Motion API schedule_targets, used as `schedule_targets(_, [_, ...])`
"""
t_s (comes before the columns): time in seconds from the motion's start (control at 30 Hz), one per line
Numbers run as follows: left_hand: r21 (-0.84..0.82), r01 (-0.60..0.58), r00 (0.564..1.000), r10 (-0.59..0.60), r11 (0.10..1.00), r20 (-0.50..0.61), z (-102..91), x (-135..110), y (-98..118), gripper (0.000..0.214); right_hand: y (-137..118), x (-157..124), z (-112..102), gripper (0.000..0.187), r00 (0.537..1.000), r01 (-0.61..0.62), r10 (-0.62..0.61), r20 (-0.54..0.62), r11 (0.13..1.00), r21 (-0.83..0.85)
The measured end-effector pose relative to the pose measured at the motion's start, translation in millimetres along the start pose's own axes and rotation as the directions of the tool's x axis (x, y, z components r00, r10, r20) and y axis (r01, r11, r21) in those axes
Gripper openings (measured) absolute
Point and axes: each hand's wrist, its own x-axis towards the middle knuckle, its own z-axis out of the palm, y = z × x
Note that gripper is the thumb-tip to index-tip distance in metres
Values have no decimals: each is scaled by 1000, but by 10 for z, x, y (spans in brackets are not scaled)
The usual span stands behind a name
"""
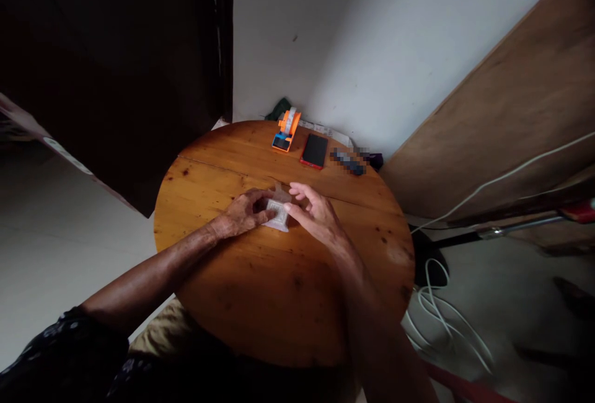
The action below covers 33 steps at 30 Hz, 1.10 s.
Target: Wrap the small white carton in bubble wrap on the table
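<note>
Bare forearms (153, 273) reach to a small clear plastic packet with white contents (279, 214), lying near the middle of the round wooden table (279, 304), its left edge pinched by the curled left hand (239, 214), its right touched by the half-open right hand (318, 211), an orange tape dispenser (286, 130) and red-edged black phone (315, 150) beyond.

Both hands meet over a round wooden table (260, 304). The left hand (242, 214) and the right hand (316, 214) pinch a small clear plastic packet (277, 214) between their fingertips, the packet lying on the tabletop. At the table's far edge, near the white wall, stand an orange tape dispenser (286, 130) and, just beside it, a red-edged phone (315, 150). White cables (441, 310) coil on the floor at right.
</note>
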Motion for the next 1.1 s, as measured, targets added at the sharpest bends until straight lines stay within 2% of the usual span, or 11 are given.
schedule_targets(0.13, [-16, -9, 1000, 9, 1000, -17, 28, -5, -25, 59, -45, -47, 37, 52, 990, -7, 4, 142, 1000, 18])
schedule_targets(0.27, [46, -75, 994, 78, 996, -81, 55, 8, -94, 58, -29, -39, 74, 50, 980, -20, 23, 200, 1000, -18])
schedule_targets(0.33, [127, -127, 977, 146, 984, -153, 70, 15, -129, 59, -10, -17, 73, 51, 977, -21, 26, 213, 999, -25])
schedule_targets(0.43, [257, -232, 930, 291, 938, -226, 83, 9, -139, 56, 27, 15, 72, 53, 973, -10, 17, 230, 999, -31])
schedule_targets(0.53, [312, -311, 912, 375, 897, -168, 76, -11, -99, 45, 54, 20, 81, 54, 973, 19, -13, 229, 1000, -23])
schedule_targets(0.63, [277, -318, 935, 349, 907, -68, 62, -13, -64, 38, 55, 3, 74, 55, 979, 15, -10, 205, 1000, -21])
schedule_targets(0.73, [220, -277, 951, 300, 935, -79, 60, 2, -65, 38, 56, 7, 30, 53, 990, -7, 4, 144, 1000, 19])
schedule_targets(0.83, [191, -240, 960, 262, 952, -99, 64, 10, -75, 38, 102, 51, -24, 39, 996, -84, 85, -21, 996, 42])
schedule_targets(0.93, [178, -227, 964, 247, 958, -99, 64, 7, -70, 38, 180, 105, -36, 27, 970, -194, 188, -154, 980, -30])
schedule_targets(1.1, [173, -218, 967, 237, 960, -94, 71, 2, -65, 38, 262, 156, 47, 27, 968, -242, 229, -106, 962, -129])
